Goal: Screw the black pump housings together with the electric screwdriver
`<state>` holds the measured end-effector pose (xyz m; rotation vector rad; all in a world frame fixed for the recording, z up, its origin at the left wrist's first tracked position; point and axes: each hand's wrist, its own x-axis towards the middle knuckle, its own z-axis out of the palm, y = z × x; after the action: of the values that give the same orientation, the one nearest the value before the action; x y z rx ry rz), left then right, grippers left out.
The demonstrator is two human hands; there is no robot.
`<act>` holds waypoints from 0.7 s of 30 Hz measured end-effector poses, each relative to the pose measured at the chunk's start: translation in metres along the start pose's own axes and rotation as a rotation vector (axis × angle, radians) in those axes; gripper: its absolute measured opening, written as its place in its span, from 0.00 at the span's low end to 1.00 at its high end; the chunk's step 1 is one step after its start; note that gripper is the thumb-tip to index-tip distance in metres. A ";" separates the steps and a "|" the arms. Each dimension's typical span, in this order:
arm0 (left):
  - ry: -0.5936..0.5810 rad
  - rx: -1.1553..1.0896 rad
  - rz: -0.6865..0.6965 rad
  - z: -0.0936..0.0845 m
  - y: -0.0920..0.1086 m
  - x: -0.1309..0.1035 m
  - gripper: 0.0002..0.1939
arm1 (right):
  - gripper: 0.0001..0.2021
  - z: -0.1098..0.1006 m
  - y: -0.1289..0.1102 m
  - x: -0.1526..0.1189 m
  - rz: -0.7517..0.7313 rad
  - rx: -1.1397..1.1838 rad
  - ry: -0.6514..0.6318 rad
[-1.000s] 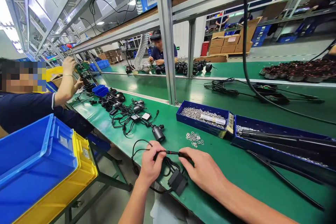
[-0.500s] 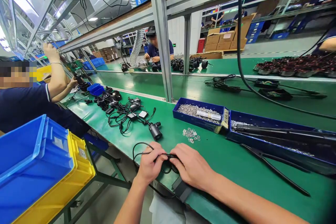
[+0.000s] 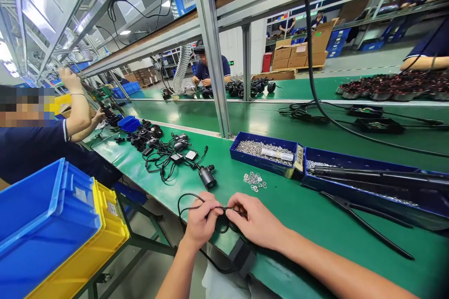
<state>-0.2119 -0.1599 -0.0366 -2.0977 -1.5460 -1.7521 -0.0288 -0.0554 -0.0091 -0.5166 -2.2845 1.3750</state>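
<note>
I'm looking in on a factory assembly floor: long green-topped workbench [image 3: 294, 217], silver metal framing [image 3: 213, 56] above it, dark-blue oblong bin [image 3: 259, 162] of small metal parts [image 3: 247, 146], navy-shirted co-worker [image 3: 33, 152], brown cardboard cartons [image 3: 296, 53] stacked beyond; far back, probably more workstations [image 3: 416, 9], too small to be sure.

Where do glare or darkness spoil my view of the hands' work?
Head view: pale glare on the left stretch of the green bench, clear of both hands; head view: the black cable between left hand and right hand is too dark for fine detail; head view: lower right corner darkened.
</note>
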 end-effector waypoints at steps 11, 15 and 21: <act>-0.004 0.034 -0.026 -0.002 0.001 0.000 0.07 | 0.21 0.003 -0.002 0.000 -0.044 -0.009 -0.013; -0.002 0.053 0.002 0.000 0.005 0.003 0.08 | 0.14 0.006 -0.001 -0.002 -0.129 -0.037 0.041; -0.056 0.026 0.073 -0.005 0.002 0.002 0.07 | 0.30 0.013 0.013 0.005 -0.015 0.093 -0.052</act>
<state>-0.2144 -0.1619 -0.0325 -2.1797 -1.4764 -1.6553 -0.0387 -0.0568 -0.0255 -0.4377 -2.2471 1.4958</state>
